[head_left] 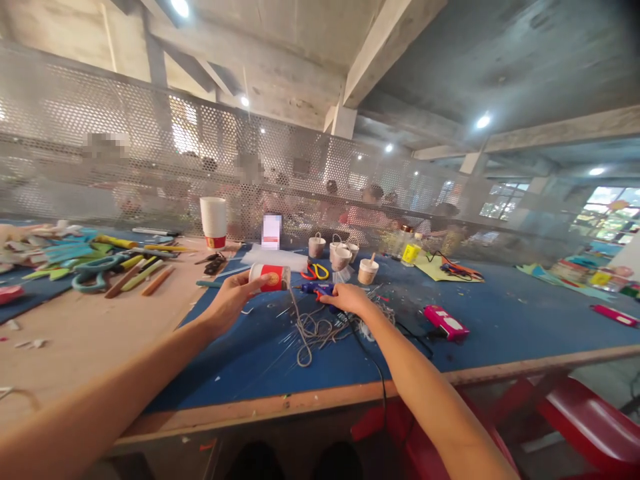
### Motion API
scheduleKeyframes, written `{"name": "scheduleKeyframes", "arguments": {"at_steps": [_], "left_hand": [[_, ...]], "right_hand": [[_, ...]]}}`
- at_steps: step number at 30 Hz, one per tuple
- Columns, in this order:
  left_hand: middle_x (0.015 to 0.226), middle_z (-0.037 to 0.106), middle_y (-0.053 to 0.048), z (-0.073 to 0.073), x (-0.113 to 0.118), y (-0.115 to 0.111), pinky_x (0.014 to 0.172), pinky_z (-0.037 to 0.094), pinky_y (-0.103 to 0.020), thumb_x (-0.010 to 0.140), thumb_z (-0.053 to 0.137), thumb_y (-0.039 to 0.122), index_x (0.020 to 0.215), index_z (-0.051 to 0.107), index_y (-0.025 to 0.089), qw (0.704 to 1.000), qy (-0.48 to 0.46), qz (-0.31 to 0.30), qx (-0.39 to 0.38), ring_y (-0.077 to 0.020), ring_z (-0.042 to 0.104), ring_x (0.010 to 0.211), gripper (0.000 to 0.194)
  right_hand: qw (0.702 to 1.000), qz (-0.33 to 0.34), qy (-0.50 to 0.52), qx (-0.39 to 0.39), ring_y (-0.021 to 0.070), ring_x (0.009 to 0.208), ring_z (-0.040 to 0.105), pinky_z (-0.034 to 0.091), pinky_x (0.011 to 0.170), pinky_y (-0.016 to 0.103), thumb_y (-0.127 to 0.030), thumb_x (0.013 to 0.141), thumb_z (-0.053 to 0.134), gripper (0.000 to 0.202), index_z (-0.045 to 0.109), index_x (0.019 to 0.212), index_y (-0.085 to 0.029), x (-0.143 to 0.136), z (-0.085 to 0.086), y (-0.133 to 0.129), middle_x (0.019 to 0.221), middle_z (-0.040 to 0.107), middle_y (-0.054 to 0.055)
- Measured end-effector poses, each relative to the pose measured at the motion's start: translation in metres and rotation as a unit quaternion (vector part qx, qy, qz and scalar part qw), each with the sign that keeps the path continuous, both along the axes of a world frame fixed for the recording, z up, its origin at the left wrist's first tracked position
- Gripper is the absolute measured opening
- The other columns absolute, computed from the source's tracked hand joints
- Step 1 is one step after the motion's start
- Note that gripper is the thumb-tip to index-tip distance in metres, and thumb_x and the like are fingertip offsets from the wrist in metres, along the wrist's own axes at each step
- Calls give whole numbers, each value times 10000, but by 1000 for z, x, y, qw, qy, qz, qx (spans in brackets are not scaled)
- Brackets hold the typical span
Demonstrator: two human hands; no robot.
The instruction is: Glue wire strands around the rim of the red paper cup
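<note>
My left hand (233, 303) is closed around a red and white paper cup (273, 277), which lies on its side in the air above the blue mat (225, 367). Grey cord (320, 330) runs down from the cup's right end and spreads in loose loops on the mat. In my right hand (350, 298) is a blue glue gun (316, 288), its nozzle pointing left toward the cup. A dark cable trails from the gun over the table's front edge. Just behind it lie yellow and red scissors (316, 271).
Several small cord-wrapped cups (341, 257) stand behind my hands. A tall stack of paper cups (213, 223) and a lit phone (271, 232) are farther left. Teal-handled scissors (100, 272) and clay tools cover the left side. A pink box (446, 323) lies right; people sit beyond the perforated screen (310, 160).
</note>
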State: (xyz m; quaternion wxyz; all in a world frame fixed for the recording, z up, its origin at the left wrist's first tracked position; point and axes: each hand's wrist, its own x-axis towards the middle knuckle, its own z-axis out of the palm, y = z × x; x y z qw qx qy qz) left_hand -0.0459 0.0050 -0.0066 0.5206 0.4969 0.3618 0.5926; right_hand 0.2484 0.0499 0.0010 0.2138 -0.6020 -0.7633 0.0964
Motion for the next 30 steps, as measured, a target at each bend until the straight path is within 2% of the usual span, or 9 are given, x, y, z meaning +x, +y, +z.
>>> {"name": "scheduleKeyframes", "arguments": {"at_steps": [3,6,9,13,15,18,20,26,30], "left_hand": [[873,830,-94,3,0,-2,761,572,-325,673,902,328,905,820,150,1000,-18,12,15,-233,758,765,303],[863,828,-101,7,0,-3,739,582,-343,652,906,325,909,811,143,999,-29,22,6,-251,762,767,329],[857,827,-110,8,-1,-3,734,591,-360,631,910,329,890,800,129,999,-37,34,0,-265,765,766,345],[832,828,-106,9,-2,-3,747,589,-365,618,918,343,878,800,136,998,-47,34,2,-274,770,778,352],[841,830,-105,10,-2,-5,762,584,-361,618,923,349,876,803,141,999,-45,28,6,-270,769,788,353],[872,832,-111,12,0,-8,770,576,-349,637,920,361,895,806,139,999,-39,22,7,-258,768,793,359],[868,830,-117,12,0,-9,756,573,-347,647,918,374,902,807,136,999,-34,23,3,-255,767,779,366],[867,829,-113,10,0,-8,767,572,-345,670,908,366,899,808,143,999,-29,22,0,-258,770,782,335],[880,831,-115,9,1,-8,740,573,-349,686,901,411,939,813,161,1000,-27,8,-7,-265,772,782,367]], "right_hand": [[999,9,50,-4,185,481,569,389,504,255,-532,654,882,559,474,398,-249,-3,-4,2,369,455,-21],[993,15,116,-13,150,395,502,342,447,246,-499,662,887,549,482,395,-241,-3,-3,3,330,436,-32],[979,20,201,-15,145,396,534,376,432,244,-553,701,849,474,573,507,-220,-3,1,6,403,539,-19],[946,28,322,7,151,571,645,514,514,255,-667,827,669,472,661,841,-195,-11,9,0,707,703,24],[924,44,379,12,148,656,672,551,570,254,-702,837,627,517,650,934,-195,-18,16,-10,796,715,28],[827,134,546,-28,155,733,702,580,645,266,-639,766,758,510,632,982,-194,-27,27,-29,884,719,30],[795,184,575,-50,148,739,702,587,692,284,-577,768,794,493,630,1041,-201,-33,34,-39,953,727,34],[835,199,513,13,93,551,485,433,560,234,-516,854,738,350,621,850,-186,-42,30,-42,623,542,-52],[859,177,479,33,110,535,516,455,564,251,-510,845,742,343,654,924,-187,-45,20,-43,615,575,-46]]}}
